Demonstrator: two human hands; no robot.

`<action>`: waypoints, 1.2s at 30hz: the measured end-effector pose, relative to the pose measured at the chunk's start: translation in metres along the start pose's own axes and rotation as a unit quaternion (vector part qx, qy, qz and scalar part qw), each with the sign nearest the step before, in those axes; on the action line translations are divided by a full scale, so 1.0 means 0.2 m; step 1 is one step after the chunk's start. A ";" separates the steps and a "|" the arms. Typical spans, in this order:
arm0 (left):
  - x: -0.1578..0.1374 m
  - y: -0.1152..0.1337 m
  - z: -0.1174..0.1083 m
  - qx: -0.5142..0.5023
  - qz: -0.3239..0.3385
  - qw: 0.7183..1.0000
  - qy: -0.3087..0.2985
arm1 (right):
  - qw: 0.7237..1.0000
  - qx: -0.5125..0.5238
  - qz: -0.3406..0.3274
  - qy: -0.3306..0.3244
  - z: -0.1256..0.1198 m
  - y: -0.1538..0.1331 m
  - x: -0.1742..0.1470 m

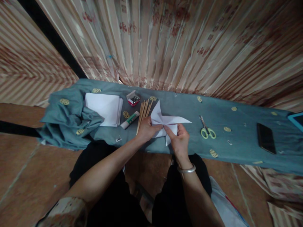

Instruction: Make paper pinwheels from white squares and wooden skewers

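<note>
The folded white paper [170, 119] spans the gap between the left hand [147, 128] and the right hand [179, 137]; both pinch it, thumbs near its middle. It should handle as light and springy — stiffer along the creases, easily crumpled at the pointed flap reaching beyond the hands. The overlapped layers under the thumbs look the safest hold — a gentle pinch. Thin sticks [143, 111] lie just beside the left hand.

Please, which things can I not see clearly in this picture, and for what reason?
In the head view:
Middle of the folded paper: partly covered by the left hand and right hand.
Lower ends of some sticks: behind the left hand.
Lower left corner of the white paper stack: under bunched cloth.
Print on the tube: too small, blurred.
Blue-edged object: cut off by right edge.
</note>
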State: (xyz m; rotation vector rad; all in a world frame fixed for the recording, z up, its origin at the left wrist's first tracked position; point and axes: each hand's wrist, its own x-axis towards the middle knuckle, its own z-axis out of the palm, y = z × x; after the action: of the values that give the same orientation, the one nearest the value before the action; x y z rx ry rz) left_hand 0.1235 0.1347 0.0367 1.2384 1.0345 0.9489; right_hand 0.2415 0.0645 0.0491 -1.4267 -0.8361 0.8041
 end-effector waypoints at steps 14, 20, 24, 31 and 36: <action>0.08 0.20 -0.29 -0.258 0.030 0.951 0.170 | 1.000 -0.005 -0.013 0.016 -0.10 0.10 0.03; 0.13 0.32 -0.53 -0.295 0.100 0.914 0.259 | 0.978 -0.148 -0.106 -0.105 0.08 0.04 0.17; 0.14 0.36 -0.60 -0.297 0.121 0.901 0.293 | 0.919 -0.254 -0.242 -0.180 0.29 -0.04 0.36; 0.16 0.37 -0.65 -0.284 0.125 0.898 0.312 | 0.786 -0.454 -0.348 -0.236 0.65 -0.06 0.59; 0.16 0.35 -0.64 -0.299 0.135 0.893 0.309 | 0.762 -0.478 -0.356 -0.254 0.75 -0.02 0.64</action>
State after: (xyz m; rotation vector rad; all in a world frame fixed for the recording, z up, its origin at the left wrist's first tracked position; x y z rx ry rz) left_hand 0.0087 0.2070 0.0991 0.5632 0.9371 1.7971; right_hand 0.1751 0.2506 0.0508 -1.5166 -2.2816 0.0919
